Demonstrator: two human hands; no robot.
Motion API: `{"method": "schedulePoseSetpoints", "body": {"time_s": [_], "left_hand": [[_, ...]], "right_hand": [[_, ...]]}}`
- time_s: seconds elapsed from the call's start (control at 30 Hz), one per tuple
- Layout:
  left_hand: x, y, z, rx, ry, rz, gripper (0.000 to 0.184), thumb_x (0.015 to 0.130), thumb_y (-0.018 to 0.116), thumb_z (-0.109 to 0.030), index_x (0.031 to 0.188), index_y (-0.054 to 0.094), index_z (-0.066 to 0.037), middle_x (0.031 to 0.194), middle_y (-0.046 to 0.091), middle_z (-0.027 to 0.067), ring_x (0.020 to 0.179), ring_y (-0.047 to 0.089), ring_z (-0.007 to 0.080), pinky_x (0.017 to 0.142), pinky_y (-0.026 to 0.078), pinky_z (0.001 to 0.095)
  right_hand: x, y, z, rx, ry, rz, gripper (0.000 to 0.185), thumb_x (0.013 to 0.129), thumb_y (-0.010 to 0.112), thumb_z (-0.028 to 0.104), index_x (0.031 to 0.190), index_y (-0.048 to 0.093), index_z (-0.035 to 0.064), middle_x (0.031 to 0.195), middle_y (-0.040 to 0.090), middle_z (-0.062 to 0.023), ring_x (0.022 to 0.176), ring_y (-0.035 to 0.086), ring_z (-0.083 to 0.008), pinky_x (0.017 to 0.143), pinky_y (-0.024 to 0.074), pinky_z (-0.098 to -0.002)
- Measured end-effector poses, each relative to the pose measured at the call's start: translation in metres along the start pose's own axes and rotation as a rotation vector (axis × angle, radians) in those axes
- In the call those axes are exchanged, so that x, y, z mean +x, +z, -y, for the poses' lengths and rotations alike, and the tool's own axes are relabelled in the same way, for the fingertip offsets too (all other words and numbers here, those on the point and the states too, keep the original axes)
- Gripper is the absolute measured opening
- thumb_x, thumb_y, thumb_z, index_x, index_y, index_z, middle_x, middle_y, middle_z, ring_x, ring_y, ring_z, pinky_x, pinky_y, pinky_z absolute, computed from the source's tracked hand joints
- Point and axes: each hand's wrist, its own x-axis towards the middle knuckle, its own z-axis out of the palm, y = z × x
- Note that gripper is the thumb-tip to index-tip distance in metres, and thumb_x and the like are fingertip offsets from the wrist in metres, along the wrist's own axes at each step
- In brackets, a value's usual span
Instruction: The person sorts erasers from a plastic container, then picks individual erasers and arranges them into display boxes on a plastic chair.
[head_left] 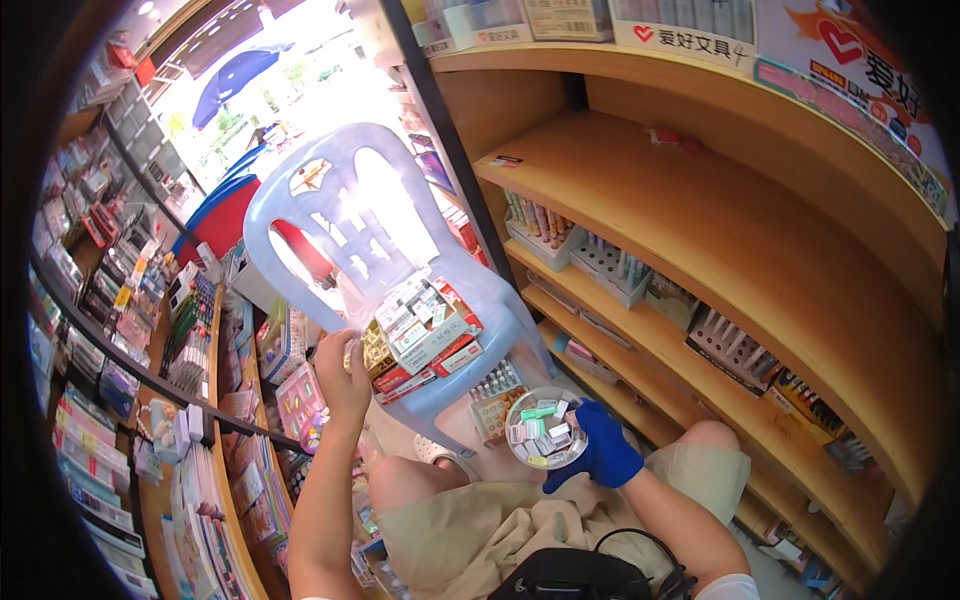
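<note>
Pale blue chair (508, 322): landmark for all positions; plastic, with a slotted back, its seat toward the person.
Round tub (511, 418): clear-walled, its mouth facing up; near the front edge of the chair, to the right of the middle.
Small pieces (545, 434): mostly white, some green and one yellowish, lying loose inside the tub.
Right grip (600, 447): in a blue glove, closed about the tub's right side; in front of the chair, to the right.
Left grip (343, 368): bare, fingers bent, just beside the boxes at the chair's left front; whether anything is held cannot be told.
Open carton (432, 346): on the chair seat, filled with small white boxes (408, 308).
Gold box (376, 350): on the chair seat, at the carton's left, nearest the left grip.
Red box (459, 358): on the chair seat, in front of the carton and to its right.
Wooden shelving (700, 225): right of the chair, bearing stationery trays on its lower boards.
Book rack (190, 500): left of the chair, densely filled.
Black bag (565, 577): on the person's lap, in front of the chair.
</note>
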Motion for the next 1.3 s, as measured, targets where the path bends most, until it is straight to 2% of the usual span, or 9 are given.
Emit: {"method": "schedulePoseSetpoints", "body": {"time_s": [0.1,0.23,0.37,0.67,0.8,0.9,1.0,1.13,1.3], "left_hand": [[-0.011,-0.016,-0.042,-0.397,-0.259,-0.020,0.014,0.092,0.059,-0.010,0.102,0.062,-0.001,0.092,0.065,0.0087,0.083,0.061,0.0182,0.075,0.046,0.0300],[-0.052,-0.009,-0.086,-0.891,-0.633,0.153,0.019,0.099,0.052,-0.015,0.107,0.060,0.000,0.090,0.065,0.0051,0.077,0.060,0.0112,0.072,0.048,0.0235],[-0.112,0.037,-0.111,-1.172,-1.104,0.326,0.019,0.099,0.051,-0.019,0.104,0.061,-0.003,0.083,0.063,0.0012,0.069,0.056,0.0074,0.061,0.044,0.0206],[-0.165,0.077,-0.138,-1.036,-1.056,0.254,0.014,0.098,0.055,-0.018,0.098,0.058,-0.004,0.078,0.056,-0.0031,0.067,0.048,0.0036,0.060,0.038,0.0196],[-0.171,0.082,-0.141,-1.037,-1.050,0.193,0.016,0.096,0.057,-0.014,0.106,0.054,-0.002,0.090,0.059,0.0015,0.080,0.053,0.0073,0.071,0.045,0.0220],[-0.174,0.080,-0.140,-1.001,-1.088,0.197,0.020,0.094,0.058,-0.012,0.110,0.051,-0.001,0.098,0.058,0.0050,0.086,0.055,0.0107,0.078,0.047,0.0246],[-0.176,0.079,-0.140,-0.991,-1.041,0.210,0.020,0.094,0.057,-0.012,0.110,0.051,-0.001,0.100,0.059,0.0065,0.088,0.055,0.0110,0.079,0.047,0.0247],[-0.177,0.071,-0.150,-0.795,-0.840,0.286,0.023,0.094,0.057,-0.012,0.113,0.051,0.000,0.103,0.059,0.0079,0.094,0.056,0.0135,0.082,0.046,0.0261],[-0.182,0.073,-0.148,-0.691,-0.674,0.340,0.030,0.095,0.059,-0.016,0.118,0.050,0.000,0.112,0.057,0.0111,0.106,0.055,0.0178,0.088,0.046,0.0309]], "right_hand": [[-0.003,0.010,0.006,-0.023,-0.046,-0.070,0.045,0.093,0.057,0.029,0.126,0.051,-0.0009,0.122,0.053,-0.0126,0.116,0.051,-0.0230,0.100,0.0387,-0.0335],[-0.005,0.009,0.006,-0.654,-0.412,-0.024,0.027,0.095,0.051,0.030,0.105,0.059,0.0059,0.098,0.060,-0.0093,0.096,0.058,-0.0238,0.085,0.0458,-0.0358],[-0.014,0.031,0.036,-0.319,-0.008,-0.095,0.019,0.094,0.049,0.025,0.093,0.057,0.0082,0.082,0.057,-0.0029,0.079,0.059,-0.0194,0.069,0.0474,-0.0330],[-0.022,0.030,0.016,-0.067,-0.005,-0.101,0.030,0.091,0.056,0.023,0.113,0.056,0.0034,0.093,0.058,-0.0080,0.076,0.058,-0.0172,0.066,0.0475,-0.0299],[-0.034,0.037,0.036,-1.030,-0.620,0.079,0.052,0.081,0.069,0.019,0.124,0.048,-0.0002,0.108,0.059,-0.0184,0.089,0.061,-0.0338,0.078,0.0489,-0.0386],[-0.033,0.034,0.014,-0.940,-0.555,0.045,0.062,0.073,0.075,0.018,0.125,0.046,0.0010,0.112,0.057,-0.0246,0.099,0.057,-0.0407,0.082,0.0482,-0.0430],[-0.031,0.034,0.018,-1.147,-0.392,0.065,0.061,0.068,0.076,0.015,0.121,0.049,0.0015,0.113,0.056,-0.0254,0.102,0.057,-0.0391,0.084,0.0480,-0.0434],[-0.019,0.014,-0.004,-1.153,-0.806,0.239,0.056,0.062,0.078,0.015,0.111,0.055,0.0030,0.106,0.057,-0.0247,0.099,0.057,-0.0397,0.081,0.0480,-0.0436],[-0.014,0.006,-0.012,-1.090,-0.719,0.230,0.050,0.058,0.080,0.017,0.101,0.057,0.0043,0.098,0.059,-0.0204,0.093,0.057,-0.0399,0.078,0.0474,-0.0427]]}}
